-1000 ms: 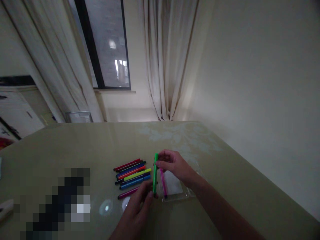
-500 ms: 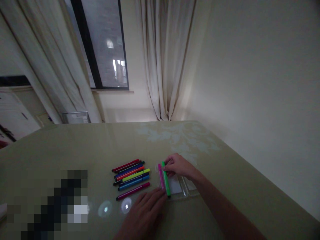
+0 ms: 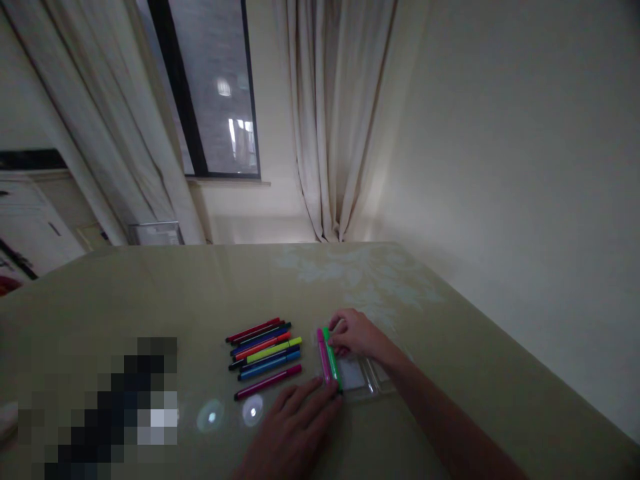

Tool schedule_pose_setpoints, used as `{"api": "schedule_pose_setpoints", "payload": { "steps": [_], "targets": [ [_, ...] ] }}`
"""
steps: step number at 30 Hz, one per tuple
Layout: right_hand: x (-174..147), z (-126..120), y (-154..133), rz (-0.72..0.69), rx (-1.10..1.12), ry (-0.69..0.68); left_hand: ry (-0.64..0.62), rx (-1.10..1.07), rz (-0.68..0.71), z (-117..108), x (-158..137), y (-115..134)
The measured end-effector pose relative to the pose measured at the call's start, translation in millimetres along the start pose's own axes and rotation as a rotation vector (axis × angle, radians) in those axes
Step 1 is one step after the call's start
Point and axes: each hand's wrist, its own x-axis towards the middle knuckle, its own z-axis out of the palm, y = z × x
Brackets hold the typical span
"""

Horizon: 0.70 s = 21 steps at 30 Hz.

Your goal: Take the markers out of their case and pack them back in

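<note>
A clear plastic case (image 3: 369,381) lies open on the table, with a pink marker (image 3: 323,357) at its left side. Beside the pink one, a green marker (image 3: 332,360) lies almost parallel to it. My right hand (image 3: 354,333) pinches the green marker near its far end, fingers closed. My left hand (image 3: 299,421) rests palm down with fingers stretched out, the fingertips touching the near ends of both markers. Left of the case lie several loose markers, among them a yellow marker (image 3: 274,350), a blue marker (image 3: 269,365) and a magenta marker (image 3: 268,383).
The pale green table (image 3: 190,300) carries a leaf pattern toward its far right. A wall (image 3: 525,200) runs along the right edge. Curtains (image 3: 330,120) and a window (image 3: 220,87) stand beyond. A pixelated dark patch covers the lower left.
The green marker has gone lower into the case, closer against the pink one. My left fingertips have shifted right onto its near end. My right hand still pinches it.
</note>
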Motion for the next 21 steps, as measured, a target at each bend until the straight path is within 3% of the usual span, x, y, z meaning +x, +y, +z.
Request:
{"api": "schedule_pose_setpoints", "payload": {
  "steps": [7,13,21],
  "targets": [
    [-3.9,-2.5,-5.6,-0.068,-0.193,0.097,-0.025,-0.019,-0.009,-1.4,0.5,0.9],
    [-8.4,28.3,-16.5,-0.456,-0.476,0.18,-0.011,-0.029,-0.024,3.0,1.0,1.5],
    [-12.1,54.0,-11.5,-0.479,-0.654,0.171,-0.021,-0.09,-0.055,0.8,4.3,4.3]
  ]
}}
